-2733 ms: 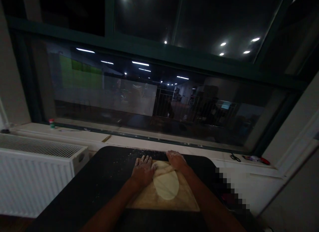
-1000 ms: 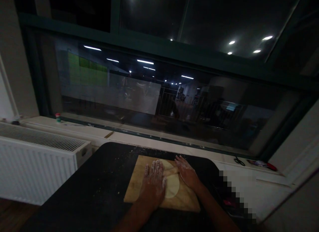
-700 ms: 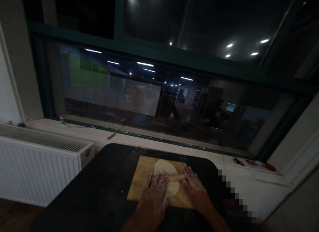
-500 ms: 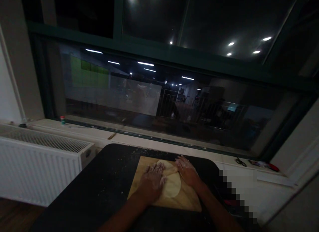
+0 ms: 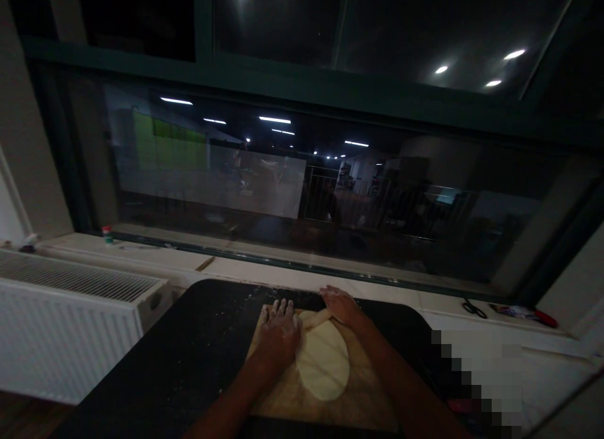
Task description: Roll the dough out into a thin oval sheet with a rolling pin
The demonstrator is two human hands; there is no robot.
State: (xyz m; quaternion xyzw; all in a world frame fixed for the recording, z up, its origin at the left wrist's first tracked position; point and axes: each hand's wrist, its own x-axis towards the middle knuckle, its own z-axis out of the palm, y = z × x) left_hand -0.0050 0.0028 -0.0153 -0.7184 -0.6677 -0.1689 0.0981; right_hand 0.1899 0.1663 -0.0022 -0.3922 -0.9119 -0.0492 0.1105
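Note:
A pale, flat oval of dough (image 5: 324, 361) lies on a wooden board (image 5: 346, 414). Across its far part runs a thin wooden rolling pin (image 5: 318, 319), slightly slanted. My left hand (image 5: 280, 329), dusted with flour, covers the pin's left end; its fingers stretch forward and apart, over the board's left side. At the other end my right hand (image 5: 340, 305) is closed over the pin, fingers together and pointing forward and left. Both hands hide the pin's ends.
The board rests on a black table (image 5: 189, 351) with flour specks. Behind it runs a white windowsill (image 5: 250, 268) bearing scissors (image 5: 474, 309), a red-handled item (image 5: 545, 318) and a small red-capped container (image 5: 107, 234). A white radiator (image 5: 66, 326) stands left; a dark window (image 5: 283, 194) is ahead.
Both hands have moved with the rolling pin toward the far edge of the dough. More of the dough shows now, and the camera view has shifted a little.

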